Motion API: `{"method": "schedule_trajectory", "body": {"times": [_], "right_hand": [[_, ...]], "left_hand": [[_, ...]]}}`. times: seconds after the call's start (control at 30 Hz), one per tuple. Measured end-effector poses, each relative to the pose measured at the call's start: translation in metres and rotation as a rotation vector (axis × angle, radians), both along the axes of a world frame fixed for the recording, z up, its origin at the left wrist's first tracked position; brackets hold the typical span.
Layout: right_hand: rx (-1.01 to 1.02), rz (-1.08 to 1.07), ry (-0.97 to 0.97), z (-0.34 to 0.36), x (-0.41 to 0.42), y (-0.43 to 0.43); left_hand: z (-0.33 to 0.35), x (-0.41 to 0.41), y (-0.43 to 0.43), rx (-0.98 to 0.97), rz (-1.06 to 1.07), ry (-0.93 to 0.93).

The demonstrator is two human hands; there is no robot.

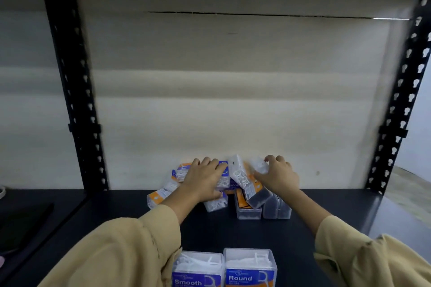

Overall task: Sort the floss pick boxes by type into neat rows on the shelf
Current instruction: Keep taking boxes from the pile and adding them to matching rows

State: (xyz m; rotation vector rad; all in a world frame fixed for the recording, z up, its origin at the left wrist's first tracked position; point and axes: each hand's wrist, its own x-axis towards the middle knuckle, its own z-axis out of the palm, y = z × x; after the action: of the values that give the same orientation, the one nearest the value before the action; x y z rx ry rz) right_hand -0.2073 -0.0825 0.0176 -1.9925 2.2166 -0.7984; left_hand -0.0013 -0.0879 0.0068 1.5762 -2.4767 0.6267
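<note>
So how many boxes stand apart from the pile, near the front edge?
2: a Smooth box on the left and a Round box right beside it. Others may lie hidden out of view.
</note>
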Motion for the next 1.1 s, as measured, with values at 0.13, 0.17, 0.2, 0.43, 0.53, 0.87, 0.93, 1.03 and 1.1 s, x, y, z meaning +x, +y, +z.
{"method": "schedule_trajectory", "body": {"times": [0.13, 0.17, 0.2, 0.43, 0.53, 0.87, 0.93, 1.03, 1.1], "right_hand": [[-0.074, 0.005, 0.013, 0.003, 0.001, 0.002], [-0.105, 0.010, 0.008, 0.003, 0.000, 0.003], [-0.139, 0.016, 0.004, 0.003, -0.002, 0.005], [-0.328, 0.105, -0.065, 0.013, -0.021, 0.039], [-0.343, 0.174, -0.112, 0.012, -0.035, 0.064], [-0.296, 0.334, 0.470, -0.022, -0.062, 0.111], [-0.293, 0.372, 0.686, -0.036, -0.062, 0.110], [-0.287, 0.428, 0.790, -0.052, -0.065, 0.107], [-0.258, 0.427, 0.814, -0.062, -0.066, 0.104]], "left_hand": [[-0.005, 0.000, -0.001, -0.111, -0.021, -0.003], [-0.005, 0.001, 0.001, -0.123, -0.046, 0.005], [-0.005, 0.002, 0.002, -0.133, -0.080, 0.021], [0.014, 0.030, 0.040, -0.261, -0.192, 0.265], [0.030, 0.041, 0.069, -0.157, -0.118, 0.370], [0.008, 0.053, 0.092, 0.190, 0.116, 0.081], [0.002, 0.044, 0.091, 0.160, 0.124, 0.011], [-0.003, 0.030, 0.090, 0.145, 0.111, -0.091], [-0.007, 0.023, 0.091, 0.154, 0.080, -0.127]]}}
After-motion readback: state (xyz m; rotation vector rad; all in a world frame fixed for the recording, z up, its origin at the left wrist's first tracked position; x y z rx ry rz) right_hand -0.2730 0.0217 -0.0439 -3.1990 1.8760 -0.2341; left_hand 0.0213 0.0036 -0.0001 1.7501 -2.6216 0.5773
